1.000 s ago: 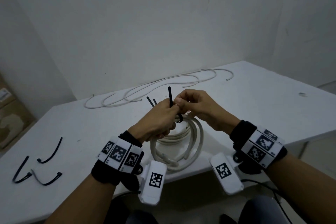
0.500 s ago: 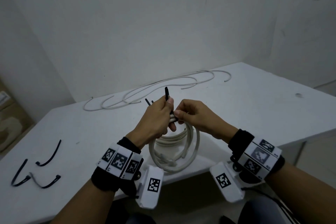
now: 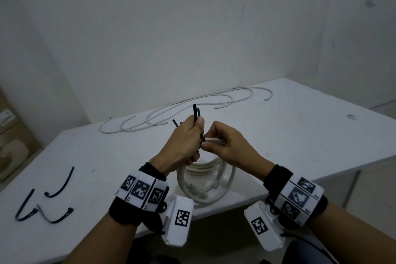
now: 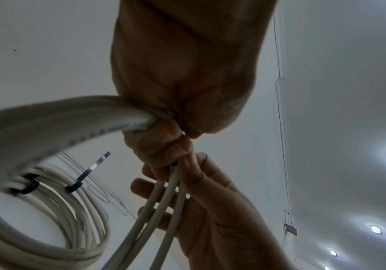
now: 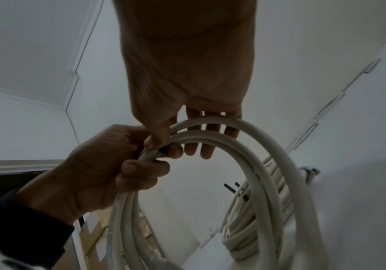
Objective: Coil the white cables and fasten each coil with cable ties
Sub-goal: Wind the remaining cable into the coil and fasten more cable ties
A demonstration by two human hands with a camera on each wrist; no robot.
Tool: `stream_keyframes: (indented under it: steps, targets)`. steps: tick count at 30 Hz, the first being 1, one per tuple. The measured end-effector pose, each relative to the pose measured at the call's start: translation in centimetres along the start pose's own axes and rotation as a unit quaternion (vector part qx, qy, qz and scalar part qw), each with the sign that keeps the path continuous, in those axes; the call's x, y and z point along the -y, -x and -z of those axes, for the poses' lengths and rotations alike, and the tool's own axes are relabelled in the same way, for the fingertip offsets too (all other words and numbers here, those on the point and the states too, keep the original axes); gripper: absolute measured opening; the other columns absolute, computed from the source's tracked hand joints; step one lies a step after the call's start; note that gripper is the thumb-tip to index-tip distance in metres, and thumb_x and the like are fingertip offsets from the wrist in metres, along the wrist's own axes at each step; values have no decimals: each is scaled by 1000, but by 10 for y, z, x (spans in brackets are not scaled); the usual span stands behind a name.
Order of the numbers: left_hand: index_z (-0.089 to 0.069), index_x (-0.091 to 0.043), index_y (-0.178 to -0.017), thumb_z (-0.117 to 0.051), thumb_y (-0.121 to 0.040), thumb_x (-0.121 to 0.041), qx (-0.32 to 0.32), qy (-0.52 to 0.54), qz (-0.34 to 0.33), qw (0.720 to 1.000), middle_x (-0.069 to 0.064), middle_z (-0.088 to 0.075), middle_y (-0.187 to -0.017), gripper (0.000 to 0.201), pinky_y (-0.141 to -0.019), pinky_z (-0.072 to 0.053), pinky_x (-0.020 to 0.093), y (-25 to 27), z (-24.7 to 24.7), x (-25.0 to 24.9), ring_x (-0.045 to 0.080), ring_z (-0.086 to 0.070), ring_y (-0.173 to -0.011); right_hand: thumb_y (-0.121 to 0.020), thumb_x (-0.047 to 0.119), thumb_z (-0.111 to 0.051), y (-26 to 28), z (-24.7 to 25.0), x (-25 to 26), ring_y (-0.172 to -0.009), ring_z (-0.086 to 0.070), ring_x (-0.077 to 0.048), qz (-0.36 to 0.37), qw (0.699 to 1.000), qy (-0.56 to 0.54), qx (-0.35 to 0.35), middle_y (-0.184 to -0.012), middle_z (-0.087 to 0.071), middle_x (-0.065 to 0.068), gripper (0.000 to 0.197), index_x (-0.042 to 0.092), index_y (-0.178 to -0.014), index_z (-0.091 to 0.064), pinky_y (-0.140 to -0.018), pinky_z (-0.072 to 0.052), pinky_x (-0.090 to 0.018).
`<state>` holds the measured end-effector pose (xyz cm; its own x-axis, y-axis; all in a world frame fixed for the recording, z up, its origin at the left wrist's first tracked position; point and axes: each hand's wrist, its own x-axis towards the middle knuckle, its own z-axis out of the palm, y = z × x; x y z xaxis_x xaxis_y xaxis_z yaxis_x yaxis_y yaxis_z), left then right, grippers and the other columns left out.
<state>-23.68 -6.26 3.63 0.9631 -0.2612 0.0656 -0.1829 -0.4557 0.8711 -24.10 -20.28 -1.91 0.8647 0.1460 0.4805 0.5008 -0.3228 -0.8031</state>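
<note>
Hiding the tie's (image 3: 201, 137) head, both hands (image 3: 184, 143) (image 3: 227, 143) grip clamped on the coil (image 3: 205, 180).

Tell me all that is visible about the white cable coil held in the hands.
The white cable coil is several loops of round, plastic-looking cable, held upright over the table's near edge. Left hand and right hand grip its top, where a black cable tie sticks up. Other black ties already wrap it elsewhere.
</note>
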Motion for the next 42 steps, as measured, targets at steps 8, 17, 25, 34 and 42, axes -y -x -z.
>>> stream_keyframes:
  steps: [8, 17, 25, 34, 42]
  targets:
    - [-43, -13, -95, -50, -98, -29, 54, -61, -17, 997, 6, -57, -71, 18, -44, -40, 27, 3, 9, 2, 13, -48, -47, -81, 13, -73, -11, 27, 13, -101, -64, -22, -88, 981, -130, 110, -107, -66, -11, 30, 11, -105, -56, -87, -52, -33]
    - [-44, -12, -114, -55, -96, -28, 71, -91, -56, 992, 10, -64, -88, 27, -45, -44, 28, 2, 9, -3, 13, -52, -50, -87, 21, -66, -49, 24, 51, -77, -62, -19, 52, 987, 153, 25, -74, -66, 1, 11, 11, -84, -71, -74, -50, -32]
    - [-40, -21, -99, -62, -92, -21, 62, -49, -41, 996, 9, -59, -86, 23, -44, -42, 26, 1, 16, 7, 15, -49, -52, -82, 19, -72, -39, 28, 50, -67, -65, -20, 53, 994, 91, -9, -67, -70, -6, 14, 6, -77, -74, -66, -51, -33]
    - [-47, -10, -93, -43, -100, -36, -14, -20, -95, 995, 10, -65, -76, 28, -39, -38, 22, 5, -3, 5, 10, -48, -41, -86, 22, -67, -50, 25, 46, -53, -62, -13, 20, 992, 114, -48, -60, -67, -5, 25, 3, -71, -67, -45, -42, -15]
    - [-45, -11, -76, -52, -97, -33, 52, -6, -64, 997, 8, -65, -62, 31, -40, -36, 23, 8, -6, -2, 16, -46, -43, -89, 23, -63, -53, 26, 42, -62, -62, -31, 23, 984, 165, -69, -65, -65, -16, 27, 0, -73, -63, -63, -52, -41]
